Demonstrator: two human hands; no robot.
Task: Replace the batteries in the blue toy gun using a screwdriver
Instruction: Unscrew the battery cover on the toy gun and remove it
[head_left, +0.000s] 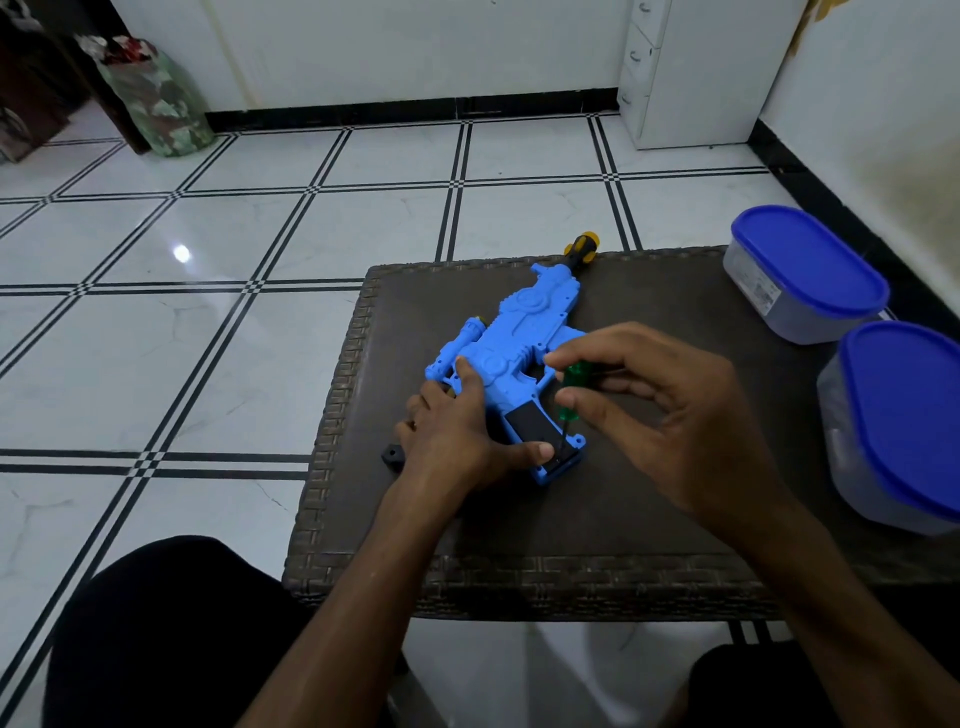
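My left hand (457, 431) lies flat across the blue toy gun (511, 358) on the woven table (649, 514), fingers spread, thumb pressing the grip. My right hand (660, 410) arches above, fingertips pinching the green screwdriver (574, 392) upright, tip at the grip's black battery cover (535, 423).

white floor tiles (218, 234) with black lines, white walls (389, 47), a white drawer cabinet (691, 67).
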